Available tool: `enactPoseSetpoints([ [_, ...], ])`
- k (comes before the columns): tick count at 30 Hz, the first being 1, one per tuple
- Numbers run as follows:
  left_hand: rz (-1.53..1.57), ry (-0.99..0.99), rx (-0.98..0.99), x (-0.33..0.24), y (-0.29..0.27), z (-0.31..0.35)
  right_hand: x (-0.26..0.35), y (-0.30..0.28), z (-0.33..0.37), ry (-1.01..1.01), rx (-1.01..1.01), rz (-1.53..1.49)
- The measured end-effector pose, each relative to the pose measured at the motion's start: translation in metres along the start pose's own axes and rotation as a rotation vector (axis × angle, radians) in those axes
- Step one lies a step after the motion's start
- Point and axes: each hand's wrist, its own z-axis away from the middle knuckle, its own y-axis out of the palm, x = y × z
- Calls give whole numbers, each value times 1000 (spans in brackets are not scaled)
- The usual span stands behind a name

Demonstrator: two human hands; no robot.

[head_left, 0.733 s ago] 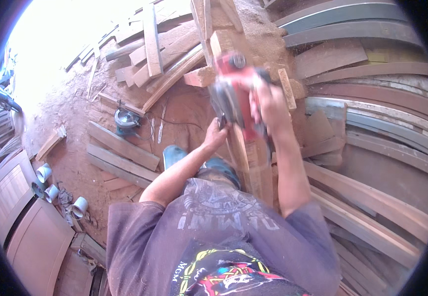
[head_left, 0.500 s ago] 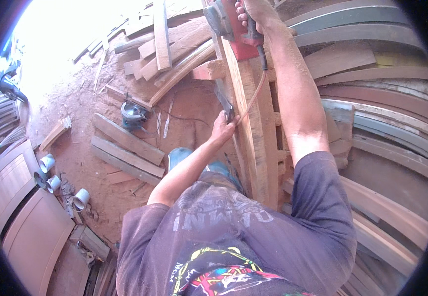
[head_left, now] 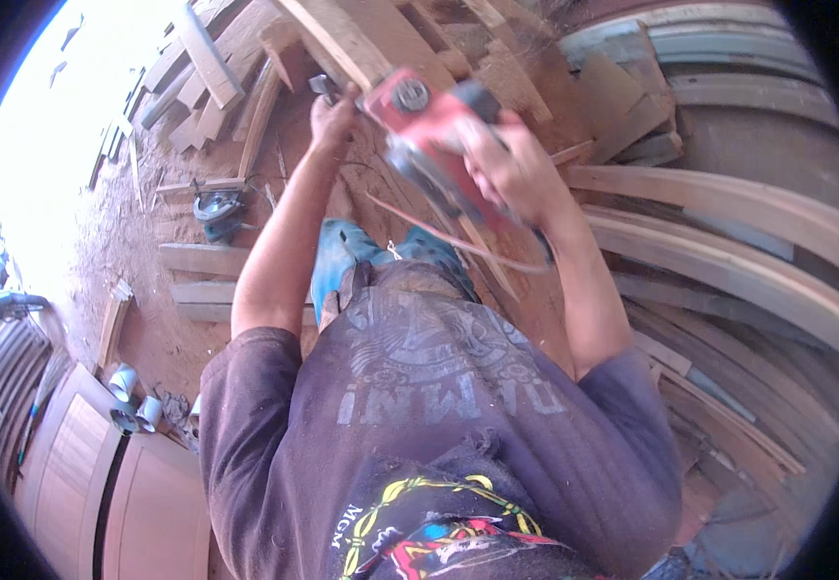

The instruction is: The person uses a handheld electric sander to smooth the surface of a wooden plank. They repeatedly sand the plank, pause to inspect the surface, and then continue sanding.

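My right hand (head_left: 516, 174) is closed round the handle of a red electric hand planer (head_left: 453, 155), blurred by motion. The planer is tilted, its grey and black side turned to the lower left. From its rear a thin reddish cord (head_left: 477, 249) loops back below. Just left of the planer's front, my left hand (head_left: 334, 118) is closed at a small dark piece (head_left: 323, 87) beside the end of a long wooden beam (head_left: 347, 48). What that dark piece is, I cannot make out. The planer's front overlaps the beam's near end in view, and contact between them cannot be told.
A circular saw (head_left: 218, 211) lies on the dusty floor to the left, near several boards (head_left: 205, 259). Offcuts (head_left: 208, 63) are heaped at the far left. Long curved timbers (head_left: 729, 261) are stacked on the right. White cups (head_left: 122, 383) and door panels (head_left: 158, 503) lie at lower left.
My right hand has drawn the planer back toward me and tilted it. My left hand now appears farther up and left. The whole view has shifted, with the beam farther off.
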Motion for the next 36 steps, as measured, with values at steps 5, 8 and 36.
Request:
enactPoseSetpoints([
  [5, 40, -71, -51, -16, -18, 19, -103, -35, 181, 4, -71, 34],
  [8, 195, -156, -78, -7, -41, 53, -133, -42, 273, 151, -124, 14],
  [36, 482, -527, -568, 232, -198, 326, -128, -46, 236, 143, -1, 3],
])
